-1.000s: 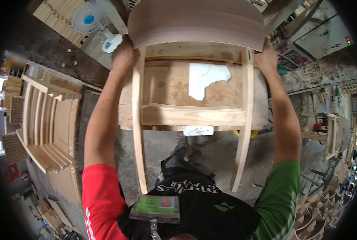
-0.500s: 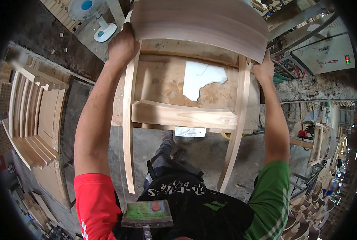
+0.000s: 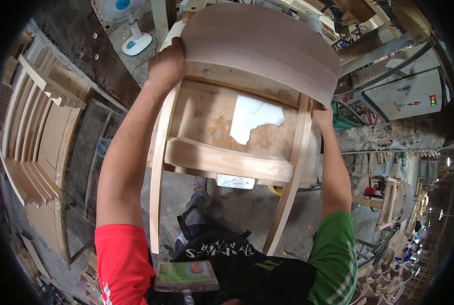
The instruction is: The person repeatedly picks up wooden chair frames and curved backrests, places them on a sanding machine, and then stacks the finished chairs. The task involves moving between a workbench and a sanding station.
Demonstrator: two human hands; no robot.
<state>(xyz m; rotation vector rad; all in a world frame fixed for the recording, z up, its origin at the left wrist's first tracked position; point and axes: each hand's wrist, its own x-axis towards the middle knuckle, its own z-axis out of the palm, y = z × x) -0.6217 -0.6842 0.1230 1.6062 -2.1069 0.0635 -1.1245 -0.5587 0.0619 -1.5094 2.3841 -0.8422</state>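
I hold a pale wooden chair frame (image 3: 227, 159) with a wide, curved brown backrest panel (image 3: 262, 48) at its far end. My left hand (image 3: 167, 65) is closed round the frame's left side at the panel's edge. On the opposite side, my right hand (image 3: 322, 119) grips the frame just below the panel's right corner, its fingers mostly hidden behind the wood. Two long legs run from the panel back toward my body, joined by a curved crossrail. Beneath the frame lies a brown board surface (image 3: 201, 114) with a torn white sheet (image 3: 255, 119) on it.
A white block (image 3: 235, 181) sits at the board's near edge. Stacked curved wooden parts (image 3: 39, 127) stand to the left, and a fan (image 3: 135, 43) is at the far left. Dark beams (image 3: 92, 56) flank the work area. An electrical cabinet (image 3: 407, 96) is at the right.
My view has turned slightly, so the frame and board appear lower and more tilted. More of the backrest panel shows. Both hands keep their hold on the frame.
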